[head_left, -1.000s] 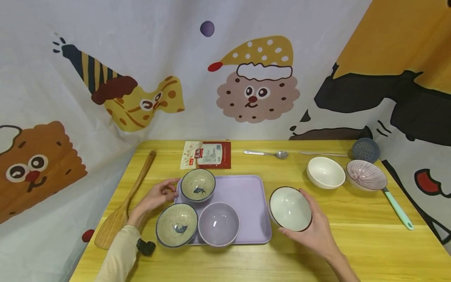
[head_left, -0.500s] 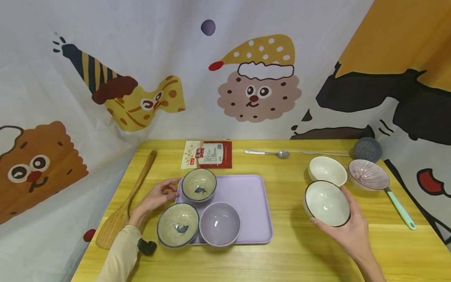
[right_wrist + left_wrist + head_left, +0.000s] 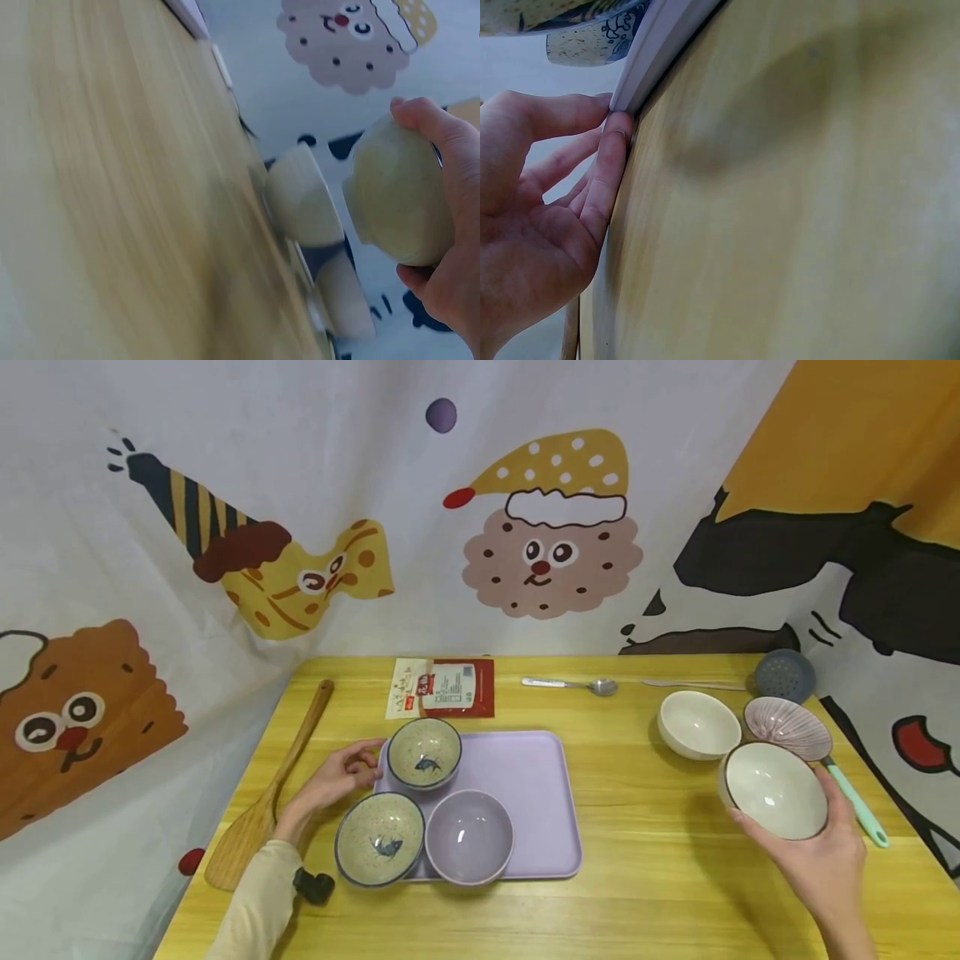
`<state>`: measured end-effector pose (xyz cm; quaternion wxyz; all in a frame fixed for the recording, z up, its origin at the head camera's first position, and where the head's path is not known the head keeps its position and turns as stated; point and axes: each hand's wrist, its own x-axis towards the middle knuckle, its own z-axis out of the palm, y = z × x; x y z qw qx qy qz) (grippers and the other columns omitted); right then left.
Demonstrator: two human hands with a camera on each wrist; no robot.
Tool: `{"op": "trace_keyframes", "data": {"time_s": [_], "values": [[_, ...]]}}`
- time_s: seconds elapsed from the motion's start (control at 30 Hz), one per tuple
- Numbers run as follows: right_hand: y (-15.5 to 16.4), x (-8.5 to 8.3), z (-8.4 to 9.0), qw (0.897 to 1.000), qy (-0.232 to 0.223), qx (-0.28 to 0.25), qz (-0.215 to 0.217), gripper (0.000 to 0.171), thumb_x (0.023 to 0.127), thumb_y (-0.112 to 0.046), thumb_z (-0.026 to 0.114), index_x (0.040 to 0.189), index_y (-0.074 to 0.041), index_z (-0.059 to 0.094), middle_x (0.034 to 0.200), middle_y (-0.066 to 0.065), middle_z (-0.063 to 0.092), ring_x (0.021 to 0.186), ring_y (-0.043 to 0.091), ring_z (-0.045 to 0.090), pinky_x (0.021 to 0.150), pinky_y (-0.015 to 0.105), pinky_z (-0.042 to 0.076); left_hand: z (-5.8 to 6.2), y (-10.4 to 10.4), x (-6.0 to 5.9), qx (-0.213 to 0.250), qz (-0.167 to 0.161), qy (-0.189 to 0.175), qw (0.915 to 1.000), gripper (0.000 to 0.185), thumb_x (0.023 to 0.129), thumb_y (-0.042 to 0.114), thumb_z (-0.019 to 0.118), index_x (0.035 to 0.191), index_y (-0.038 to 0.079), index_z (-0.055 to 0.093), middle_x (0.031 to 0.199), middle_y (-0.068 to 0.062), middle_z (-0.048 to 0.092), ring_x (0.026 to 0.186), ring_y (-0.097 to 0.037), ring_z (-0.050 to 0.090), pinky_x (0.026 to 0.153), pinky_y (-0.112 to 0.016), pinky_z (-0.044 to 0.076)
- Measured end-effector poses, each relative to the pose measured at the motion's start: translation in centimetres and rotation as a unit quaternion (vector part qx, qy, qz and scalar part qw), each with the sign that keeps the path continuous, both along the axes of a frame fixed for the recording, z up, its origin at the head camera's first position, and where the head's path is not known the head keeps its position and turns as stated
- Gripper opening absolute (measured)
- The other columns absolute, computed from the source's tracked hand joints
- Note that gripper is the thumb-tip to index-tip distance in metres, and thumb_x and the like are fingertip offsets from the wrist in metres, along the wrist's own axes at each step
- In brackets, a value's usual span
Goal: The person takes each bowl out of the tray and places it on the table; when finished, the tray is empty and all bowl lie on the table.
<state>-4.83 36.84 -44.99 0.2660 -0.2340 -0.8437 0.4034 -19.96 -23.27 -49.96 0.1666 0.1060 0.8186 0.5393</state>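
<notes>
My right hand (image 3: 825, 852) grips a white bowl with a dark brown rim (image 3: 777, 792), thumb and fingers spread around its sides. In the right wrist view that held bowl (image 3: 401, 195) is raised off the table, its foot showing. At the left, my left hand (image 3: 330, 783) pinches the edge of the lilac tray (image 3: 532, 810); the left wrist view shows thumb and fingers meeting at the tray's rim (image 3: 641, 75). On the tray's left part stand two speckled bowls with fish pictures, one behind (image 3: 424, 753), one in front (image 3: 380, 839), and a purple bowl (image 3: 469, 837).
A white bowl (image 3: 699, 725) and a purple-striped bowl (image 3: 787, 727) stand at the back right, near a slotted utensil (image 3: 784, 677) with a mint handle. A wooden spatula (image 3: 262, 802) lies left. Along the back are a packet (image 3: 441, 688), a spoon (image 3: 596, 687) and a knife (image 3: 693, 684).
My right hand has carried the brown-rimmed bowl rightward, from beside the tray to just in front of the striped bowl. The left hand has stayed at the tray's edge.
</notes>
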Motion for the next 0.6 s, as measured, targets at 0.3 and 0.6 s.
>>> {"op": "trace_keyframes", "data": {"time_s": [0.3,0.6], "values": [[3.2,0.3,-1.2,0.995,-0.068,-0.044,-0.056,0.108,0.072,-0.017,0.089,0.161,-0.02,0.028,0.164,0.012,0.032,0.146,0.029,0.034,0.122,0.031,0.027,-0.2,-0.1,-0.1,-0.005,0.004,0.0,1.0,0.06,0.093,0.003,0.067,0.149,0.001,0.046,0.108,-0.022,0.058,0.076,-0.011,0.058,0.07,-0.025,0.057],[5.7,0.3,-2.7,0.986,-0.134,-0.059,-0.075,0.112,0.077,-0.032,0.085,0.163,-0.009,0.016,0.167,0.019,0.019,0.152,0.04,0.023,0.123,0.058,0.022,-0.3,-0.1,-0.2,-0.011,0.005,-0.001,0.9999,0.061,0.093,0.005,0.068,0.15,0.001,0.046,0.109,-0.022,0.058,0.078,-0.012,0.059,0.071,-0.025,0.056]]}}
